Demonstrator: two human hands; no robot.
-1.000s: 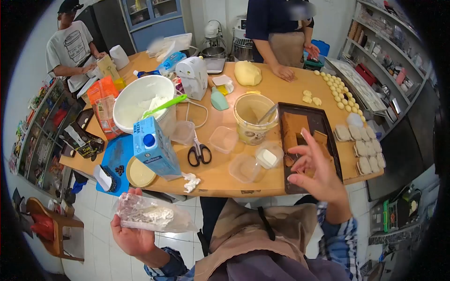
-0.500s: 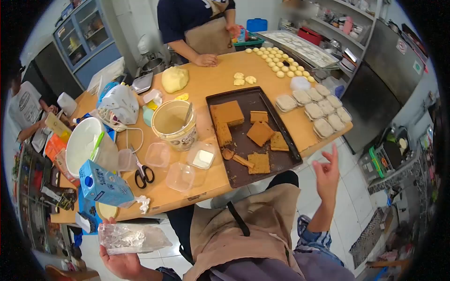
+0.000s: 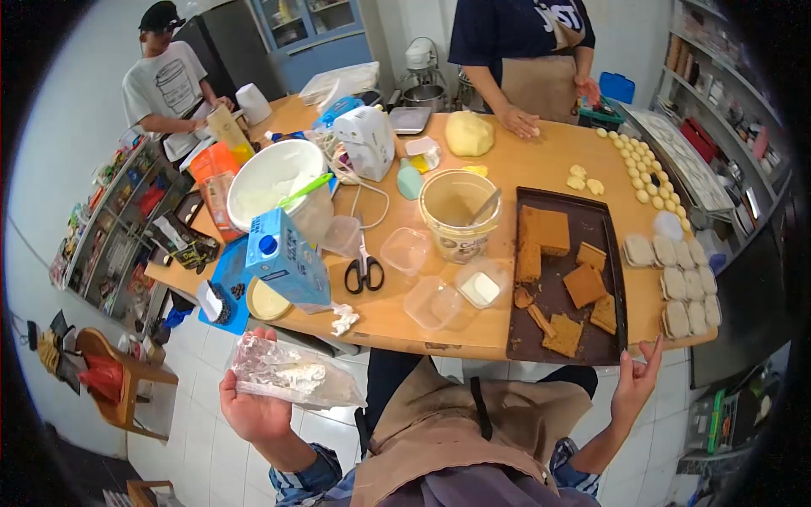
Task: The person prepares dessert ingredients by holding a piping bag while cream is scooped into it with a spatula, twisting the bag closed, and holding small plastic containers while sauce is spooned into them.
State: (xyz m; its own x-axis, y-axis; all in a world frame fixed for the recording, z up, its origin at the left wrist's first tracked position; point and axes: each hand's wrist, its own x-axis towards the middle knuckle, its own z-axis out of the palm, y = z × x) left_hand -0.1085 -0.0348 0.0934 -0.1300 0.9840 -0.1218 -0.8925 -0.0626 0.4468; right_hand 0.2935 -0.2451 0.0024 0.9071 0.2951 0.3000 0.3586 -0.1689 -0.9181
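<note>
My left hand (image 3: 256,414) holds a clear plastic bag (image 3: 300,377) smeared inside with white cream, below the table's front edge. The palm faces up, with fingers around the bag's end. My right hand (image 3: 632,390) is raised in front of the dark baking tray (image 3: 610,348), fingers stretched apart and nothing in them. Cut pieces of brown cake (image 3: 585,285) lie on that tray. Nearest the bag on the table are a crumpled white tissue (image 3: 345,318), black-handled scissors (image 3: 364,275), a blue milk carton (image 3: 290,264) and a round lid (image 3: 269,299).
A large tub (image 3: 460,215), a white bowl (image 3: 276,182) and clear containers (image 3: 432,302) crowd the table's middle and left. Wrapped pale squares (image 3: 676,283) and small dough balls (image 3: 638,165) line the right. Two other people stand at the far side, one near a dough mound (image 3: 470,133).
My view has turned left, so the table appears shifted right and the person at the left shows more fully. The bag stays in my left hand; my right hand stays raised and empty.
</note>
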